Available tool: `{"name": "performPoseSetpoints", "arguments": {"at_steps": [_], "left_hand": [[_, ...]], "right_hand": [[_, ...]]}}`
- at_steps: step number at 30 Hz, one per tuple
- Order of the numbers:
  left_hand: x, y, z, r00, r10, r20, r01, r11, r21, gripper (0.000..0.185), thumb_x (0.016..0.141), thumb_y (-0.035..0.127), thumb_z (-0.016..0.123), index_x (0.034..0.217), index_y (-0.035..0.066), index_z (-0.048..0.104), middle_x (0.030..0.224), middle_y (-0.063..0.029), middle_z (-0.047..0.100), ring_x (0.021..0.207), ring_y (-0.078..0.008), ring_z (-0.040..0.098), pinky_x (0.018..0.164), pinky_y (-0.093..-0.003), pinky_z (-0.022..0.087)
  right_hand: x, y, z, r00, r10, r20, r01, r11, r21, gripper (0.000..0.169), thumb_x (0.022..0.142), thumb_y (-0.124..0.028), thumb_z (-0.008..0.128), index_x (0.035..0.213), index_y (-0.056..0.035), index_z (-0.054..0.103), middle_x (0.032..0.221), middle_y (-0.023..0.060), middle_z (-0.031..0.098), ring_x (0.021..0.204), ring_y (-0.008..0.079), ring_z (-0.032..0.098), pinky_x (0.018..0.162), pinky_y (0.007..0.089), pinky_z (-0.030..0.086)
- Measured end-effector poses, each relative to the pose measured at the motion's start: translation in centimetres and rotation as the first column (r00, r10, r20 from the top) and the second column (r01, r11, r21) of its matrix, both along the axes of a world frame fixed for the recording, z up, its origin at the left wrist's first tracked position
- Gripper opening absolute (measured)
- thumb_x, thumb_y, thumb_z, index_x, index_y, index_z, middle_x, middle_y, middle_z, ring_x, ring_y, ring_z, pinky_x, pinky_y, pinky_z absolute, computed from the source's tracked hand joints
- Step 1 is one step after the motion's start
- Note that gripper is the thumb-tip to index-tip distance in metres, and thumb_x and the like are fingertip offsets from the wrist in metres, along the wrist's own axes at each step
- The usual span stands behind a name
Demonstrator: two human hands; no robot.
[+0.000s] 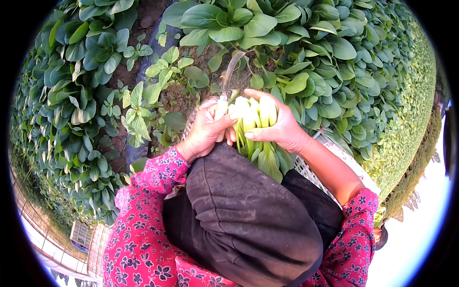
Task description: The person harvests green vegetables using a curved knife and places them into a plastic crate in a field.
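Note:
My left hand (208, 131) is closed around the pale handle of a sickle (231, 71), its curved metal blade extending up over the soil. Just right of it, my right hand (274, 125) grips a bunch of bok choy (251, 114) by the pale stems. The stem bases face away from me and the green leaves hang towards my lap. My left thumb touches or nearly touches the bunch; some left fingertips are hidden behind it. Both hands are above my dark-clothed knee (247, 201). Beyond the blade tip grow uncut bok choy plants (229, 25).
Dense bok choy rows stand at left (82, 107) and right (340, 79). Leafy weeds (138, 114) grow beside a dark plastic strip (143, 68). A white plastic crate (333, 154) is under my right forearm. Farther off are a crate (81, 233) and another person (381, 236).

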State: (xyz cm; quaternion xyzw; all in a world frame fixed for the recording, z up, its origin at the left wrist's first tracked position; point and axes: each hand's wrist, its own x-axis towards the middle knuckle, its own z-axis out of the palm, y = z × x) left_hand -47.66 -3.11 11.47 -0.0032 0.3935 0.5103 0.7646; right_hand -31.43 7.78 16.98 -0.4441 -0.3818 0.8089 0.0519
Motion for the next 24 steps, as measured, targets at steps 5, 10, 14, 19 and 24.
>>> {"name": "performPoseSetpoints", "arguments": {"at_steps": [5,10,14,19,24], "left_hand": [[-0.9,0.4,-3.2,0.941,-0.217,-0.259,0.218,0.976,-0.026,0.036,0.09,0.029,0.064,0.11,0.001,0.054,0.073,-0.0004,0.056,0.043,-0.0044,0.044,0.038,-0.0193,0.034],[0.6,3.9,-5.1,0.504,-0.302,-0.809,0.404,0.91,-0.088,0.042,0.085,0.023,0.057,0.116,-0.004,0.049,0.091,-0.0231,0.064,0.084,-0.0357,0.064,0.077,-0.0433,0.049],[2.2,3.9,-7.4,0.329,-0.346,-0.879,0.504,0.851,-0.146,0.039,0.084,0.02,0.057,0.116,-0.002,0.053,0.094,-0.0277,0.064,0.09,-0.0431,0.062,0.08,-0.0487,0.048],[1.8,3.3,-7.6,0.234,-0.313,-0.921,0.522,0.839,-0.153,0.03,0.084,0.017,0.055,0.109,0.0,0.055,0.089,-0.0268,0.064,0.085,-0.0445,0.062,0.077,-0.0509,0.048],[3.0,4.5,-7.7,0.243,-0.299,-0.923,0.55,0.826,-0.122,0.034,0.084,0.017,0.056,0.114,0.0,0.053,0.09,-0.0268,0.064,0.084,-0.0442,0.062,0.075,-0.0502,0.048]], "right_hand": [[-0.6,2.0,1.3,0.883,0.296,0.364,-0.388,0.896,0.214,0.072,0.062,-0.014,0.08,0.126,0.0012,0.051,0.104,0.0108,0.064,0.096,0.019,0.062,0.087,0.0304,0.048],[-2.1,3.8,3.4,0.54,0.422,0.728,-0.769,0.599,0.223,0.069,0.06,-0.024,0.074,0.12,0.0035,0.053,0.109,0.0227,0.062,0.097,0.0331,0.064,0.086,0.0386,0.049],[-0.6,4.1,1.3,0.383,0.322,0.866,-0.898,0.352,0.266,0.054,0.063,-0.017,0.07,0.11,0.0058,0.055,0.133,0.0283,0.047,0.098,0.0348,0.064,0.085,0.0396,0.051],[2.6,4.1,-1.6,0.101,0.293,0.951,-0.956,0.292,0.012,0.062,0.058,-0.014,0.074,0.114,0.0053,0.053,0.147,0.0274,0.029,0.094,0.0392,0.064,0.085,0.0419,0.051],[3.8,3.1,-1.9,0.134,0.283,0.95,-0.961,0.272,0.054,0.054,0.061,-0.009,0.069,0.111,0.0051,0.054,0.144,0.0278,0.032,0.089,0.039,0.065,0.081,0.0424,0.053]]}}
